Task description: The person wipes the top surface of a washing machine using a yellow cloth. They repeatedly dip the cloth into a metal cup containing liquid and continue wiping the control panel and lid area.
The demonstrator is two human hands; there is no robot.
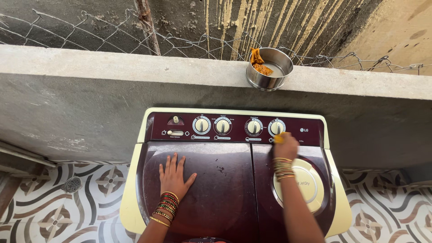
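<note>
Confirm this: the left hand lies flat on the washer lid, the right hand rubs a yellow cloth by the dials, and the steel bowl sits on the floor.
One error: the steel bowl sits on the wall ledge, not the floor, as the head view shows. The rest holds.

Two bare forearms without sleeves, left hand (174,176) ringless, stacked red, green and gold bangles at the wrist behind its fingers, right hand (286,146) with gold bangles stacked behind its fingers
</note>
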